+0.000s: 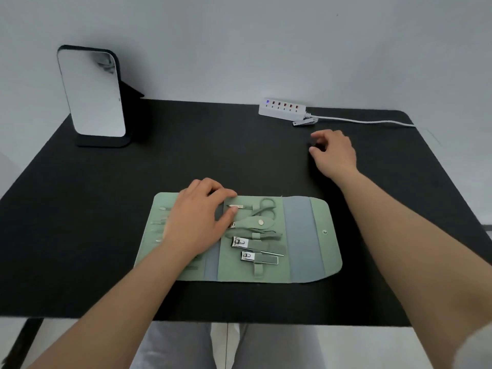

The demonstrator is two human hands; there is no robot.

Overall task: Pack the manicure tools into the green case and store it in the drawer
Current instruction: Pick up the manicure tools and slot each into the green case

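Head view: green case (306,235), unfolded flat on the black counter (80,235) near its front edge, long side running left to right. Contents, middle panel: scissors (266,206) at the top with loops toward the right, a small file-like tool (238,206) beside them, a snap strap (255,223) across the panel, then two nail clippers (241,243) (249,256) under loops, one below the other. Left panel: several thin tools (162,217) in slots, partly hidden by the left hand (197,222). Right flap carries a snap button (324,231) and nothing else. Left hand lies palm down on the case, fingers (223,194) relaxed and slightly spread, thumb touching the middle panel. Right hand (335,153) sits well apart, toward the back right of the counter, its fingers curled inward; whether they pinch anything cannot be told. Just beyond it, one more clipper (304,121) lies against a white power strip (282,109) at the back edge, cord (367,121) running right. A standing mirror (91,94) occupies the back left corner. Bare counter lies left of the case, right of it, and between it and the back edge.
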